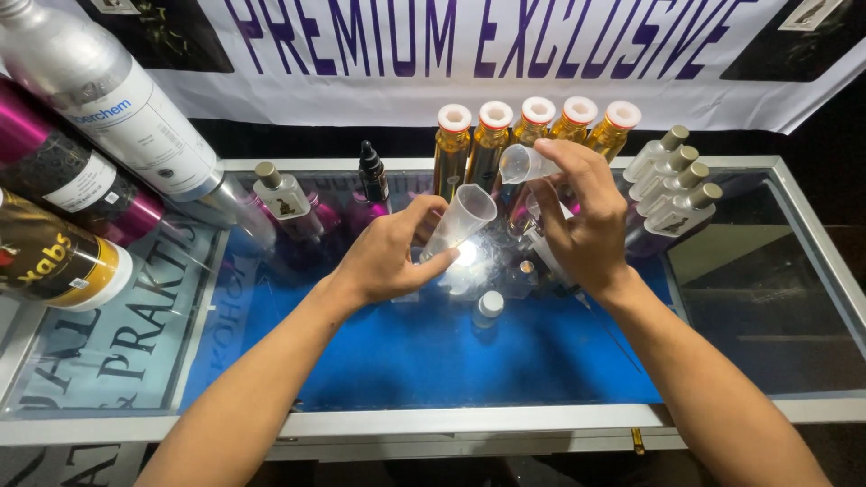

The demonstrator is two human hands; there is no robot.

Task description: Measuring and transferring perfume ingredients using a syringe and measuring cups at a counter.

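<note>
A clear beaker is gripped in the closed left hand, tilted, mouth up-right. A small funnel is pinched by the right hand, just up-right of the beaker's mouth, above the glass counter.

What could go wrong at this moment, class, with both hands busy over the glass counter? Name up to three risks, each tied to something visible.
1. The left hand holds the clear measuring cup tilted, so anything inside might spill onto the glass counter.
2. The right hand lifts a small plastic funnel close to the row of amber bottles; a nudge could topple them.
3. The small white-capped bottle stands near both wrists and could be knocked.
</note>
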